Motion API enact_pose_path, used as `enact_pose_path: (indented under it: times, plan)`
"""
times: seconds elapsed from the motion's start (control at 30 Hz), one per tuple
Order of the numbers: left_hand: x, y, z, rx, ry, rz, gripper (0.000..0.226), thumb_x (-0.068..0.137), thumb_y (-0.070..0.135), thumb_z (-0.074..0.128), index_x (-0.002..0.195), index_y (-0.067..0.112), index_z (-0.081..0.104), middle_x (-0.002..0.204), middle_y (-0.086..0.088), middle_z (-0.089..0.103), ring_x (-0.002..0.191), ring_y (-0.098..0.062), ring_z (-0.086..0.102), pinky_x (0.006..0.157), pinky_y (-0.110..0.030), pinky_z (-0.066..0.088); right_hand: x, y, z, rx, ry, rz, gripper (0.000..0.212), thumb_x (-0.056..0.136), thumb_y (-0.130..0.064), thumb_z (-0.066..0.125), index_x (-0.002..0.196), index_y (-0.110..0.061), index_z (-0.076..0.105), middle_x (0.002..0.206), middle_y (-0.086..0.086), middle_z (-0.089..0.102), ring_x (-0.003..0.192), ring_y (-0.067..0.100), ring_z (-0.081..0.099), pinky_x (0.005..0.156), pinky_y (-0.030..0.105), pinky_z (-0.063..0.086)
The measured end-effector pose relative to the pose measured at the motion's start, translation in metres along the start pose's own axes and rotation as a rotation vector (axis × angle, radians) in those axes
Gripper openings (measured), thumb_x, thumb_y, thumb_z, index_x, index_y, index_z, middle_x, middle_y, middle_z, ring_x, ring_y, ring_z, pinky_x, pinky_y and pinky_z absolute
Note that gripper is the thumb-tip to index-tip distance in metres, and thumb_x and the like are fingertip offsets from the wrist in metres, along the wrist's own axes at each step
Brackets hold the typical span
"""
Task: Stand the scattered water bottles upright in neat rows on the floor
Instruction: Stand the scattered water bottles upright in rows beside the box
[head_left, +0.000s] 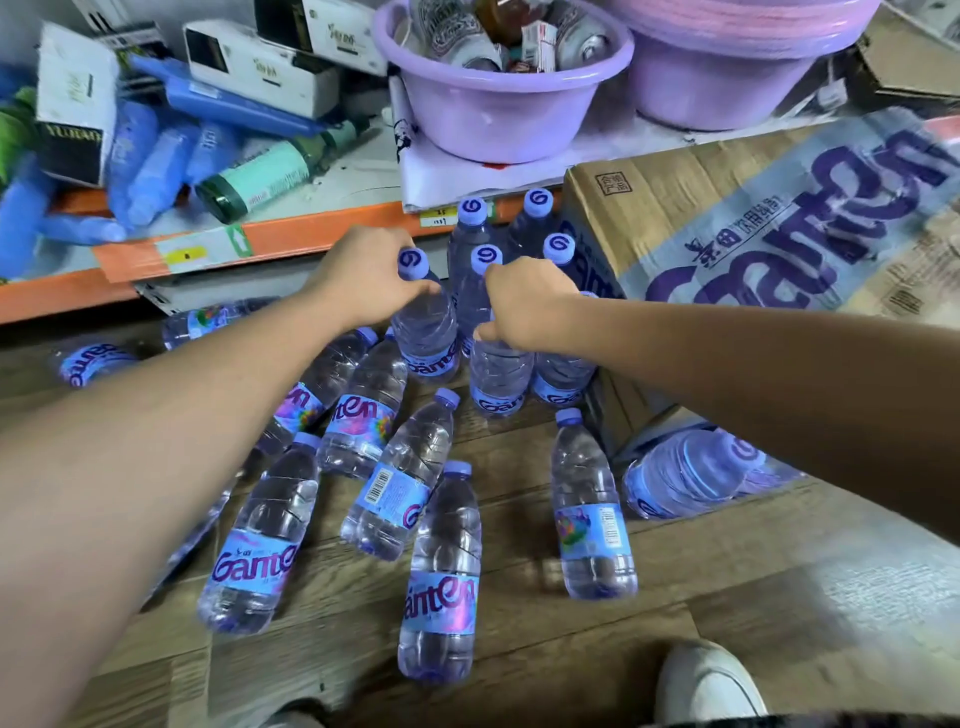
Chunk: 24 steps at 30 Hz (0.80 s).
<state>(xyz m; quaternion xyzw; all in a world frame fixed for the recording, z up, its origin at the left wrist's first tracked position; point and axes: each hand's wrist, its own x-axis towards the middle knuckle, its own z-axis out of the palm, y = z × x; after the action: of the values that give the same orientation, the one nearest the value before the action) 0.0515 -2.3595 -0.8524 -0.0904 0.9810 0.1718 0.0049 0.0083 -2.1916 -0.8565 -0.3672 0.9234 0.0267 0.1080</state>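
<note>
Several clear Ganten water bottles with purple caps stand upright in a cluster (537, 218) beside a cardboard box. My left hand (363, 278) grips the neck of an upright bottle (426, 332) at the cluster's left. My right hand (524, 301) holds the top of another upright bottle (501, 379), hiding its cap. Several more bottles lie flat on the wooden floor nearer to me, among them one (260, 540) under my left forearm, one (441, 577) in the middle and one (592, 509) to the right.
A Ganten cardboard box (779, 223) lies on its side at the right with a bottle (691, 473) in its opening. An orange-edged shelf (291, 239) holds boxes, blue packs and purple basins (498, 104). My white shoe (706, 686) is at the bottom right.
</note>
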Motion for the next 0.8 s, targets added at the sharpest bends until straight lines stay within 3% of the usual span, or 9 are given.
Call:
enact_pose_path:
  times: [0.07, 0.17, 0.37, 0.43, 0.5, 0.57, 0.67, 0.73, 0.8]
  plan:
    - [-0.002, 0.0, 0.0, -0.001, -0.009, -0.008, 0.042, 0.078, 0.041, 0.072, 0.101, 0.006, 0.063, 0.097, -0.015, 0.068, 0.09, -0.031, 0.061, 0.078, -0.037, 0.05, -0.003, -0.001, 0.003, 0.003, 0.004, 0.005, 0.046, 0.091, -0.043, 0.056, 0.106, 0.0, 0.05, 0.066, 0.005, 0.044, 0.058, 0.023, 0.044, 0.042, 0.028, 0.023]
    - [-0.003, 0.002, 0.001, -0.003, -0.022, -0.012, 0.042, 0.078, 0.041, 0.072, 0.101, 0.006, 0.063, 0.096, -0.015, 0.068, 0.089, -0.031, 0.061, 0.077, -0.037, 0.05, -0.005, -0.004, 0.006, -0.019, 0.035, -0.019, 0.054, 0.092, -0.046, 0.054, 0.118, 0.001, 0.047, 0.095, 0.014, 0.06, 0.072, 0.028, 0.049, 0.047, 0.03, 0.031]
    - [-0.004, 0.002, 0.002, -0.012, -0.045, -0.023, 0.037, 0.08, 0.037, 0.071, 0.099, 0.006, 0.062, 0.094, -0.015, 0.066, 0.085, -0.031, 0.06, 0.073, -0.035, 0.048, -0.007, -0.001, -0.001, 0.035, -0.045, 0.023, 0.063, 0.085, -0.055, 0.058, 0.12, -0.005, 0.046, 0.119, 0.015, 0.054, 0.088, 0.033, 0.058, 0.061, 0.035, 0.041]
    - [-0.001, 0.0, 0.004, 0.0, -0.052, -0.028, 0.036, 0.079, 0.037, 0.071, 0.096, 0.007, 0.062, 0.093, -0.017, 0.066, 0.083, -0.031, 0.06, 0.07, -0.035, 0.046, -0.014, -0.003, -0.005, -0.04, 0.155, 0.021, 0.063, 0.087, -0.055, 0.054, 0.124, -0.005, 0.045, 0.125, 0.016, 0.047, 0.091, 0.034, 0.06, 0.057, 0.034, 0.037]
    - [0.001, -0.001, 0.004, 0.025, -0.06, -0.059, 0.037, 0.079, 0.04, 0.071, 0.098, 0.01, 0.061, 0.094, -0.015, 0.066, 0.081, -0.029, 0.057, 0.071, -0.035, 0.046, -0.026, -0.004, 0.001, -0.132, 0.454, -0.144, 0.046, 0.088, -0.045, 0.053, 0.109, -0.005, 0.056, 0.109, 0.014, 0.057, 0.077, 0.031, 0.062, 0.048, 0.03, 0.032]
    - [0.003, -0.002, 0.004, 0.065, -0.047, -0.071, 0.041, 0.08, 0.044, 0.068, 0.103, 0.01, 0.061, 0.099, -0.014, 0.066, 0.087, -0.03, 0.059, 0.077, -0.037, 0.048, -0.041, -0.007, 0.014, -0.165, 0.583, -0.424, 0.025, 0.08, -0.034, 0.063, 0.082, -0.009, 0.065, 0.077, 0.008, 0.063, 0.054, 0.025, 0.06, 0.039, 0.022, 0.03]
    - [0.006, -0.002, 0.003, 0.08, -0.009, -0.072, 0.045, 0.081, 0.045, 0.067, 0.106, 0.007, 0.061, 0.101, -0.016, 0.065, 0.092, -0.034, 0.06, 0.079, -0.04, 0.05, -0.061, -0.014, 0.047, -0.162, 0.364, -0.676, 0.018, 0.069, -0.025, 0.076, 0.069, -0.012, 0.065, 0.059, 0.003, 0.062, 0.044, 0.023, 0.059, 0.037, 0.023, 0.041]
    - [0.008, -0.003, 0.003, 0.092, 0.025, -0.084, 0.046, 0.082, 0.044, 0.066, 0.106, 0.006, 0.059, 0.102, -0.017, 0.065, 0.092, -0.035, 0.059, 0.077, -0.039, 0.049, -0.069, -0.019, 0.062, -0.207, -0.015, -0.537, 0.017, 0.084, -0.019, 0.062, 0.097, -0.009, 0.063, 0.088, 0.008, 0.069, 0.072, 0.029, 0.068, 0.051, 0.03, 0.045]
    - [0.011, -0.004, 0.004, 0.09, 0.063, -0.107, 0.046, 0.084, 0.044, 0.064, 0.108, 0.006, 0.057, 0.102, -0.019, 0.065, 0.093, -0.036, 0.059, 0.074, -0.037, 0.045, -0.068, -0.015, 0.08, -0.195, -0.301, -0.247, 0.031, 0.094, -0.018, 0.048, 0.124, -0.01, 0.049, 0.116, 0.011, 0.062, 0.101, 0.034, 0.063, 0.068, 0.037, 0.048]
